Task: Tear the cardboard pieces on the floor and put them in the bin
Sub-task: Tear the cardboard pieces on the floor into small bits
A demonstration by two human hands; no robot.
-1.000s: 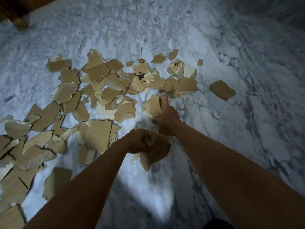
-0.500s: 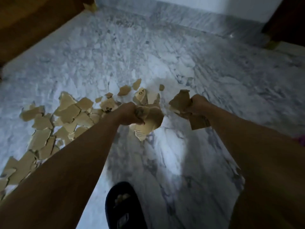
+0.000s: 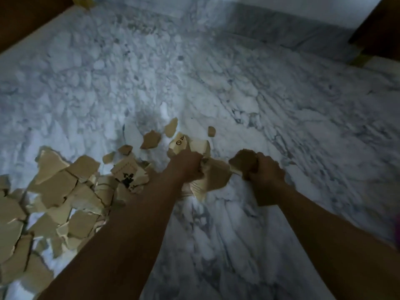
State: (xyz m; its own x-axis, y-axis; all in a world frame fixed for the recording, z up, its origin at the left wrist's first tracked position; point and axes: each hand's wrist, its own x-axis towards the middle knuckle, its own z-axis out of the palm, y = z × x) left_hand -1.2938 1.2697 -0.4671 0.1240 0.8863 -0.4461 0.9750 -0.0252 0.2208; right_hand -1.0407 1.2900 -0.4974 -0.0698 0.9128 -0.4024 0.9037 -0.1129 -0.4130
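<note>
Two bare forearms are seen extended over a white-and-grey marble floor [image 3: 238, 83], with dark wooden furniture [image 3: 26, 18] at the far left edge. At the left, a heap of torn cardboard pieces [image 3: 65, 191] is spread on the floor; a few dozen tan fragments are overlapped too closely to be counted exactly. One printed piece [image 3: 127, 174] with a black mark is seen at the heap's right edge. Beyond it, at least five small scraps [image 3: 151, 139] are scattered apart from one another. Near the centre, the left hand [image 3: 188, 167] is curled into a fist around a bundle of cardboard [image 3: 216, 174], several layers of which are fanned out below and to the right of the knuckles. Just beside it, the right hand [image 3: 266, 172] is clenched on brown cardboard [image 3: 242, 159], which shows above and below the fist; whether that is one piece or two cannot be told. Both loads are held clear of the floor. A second dark wooden unit [image 3: 381, 24] is seen at the upper right.
</note>
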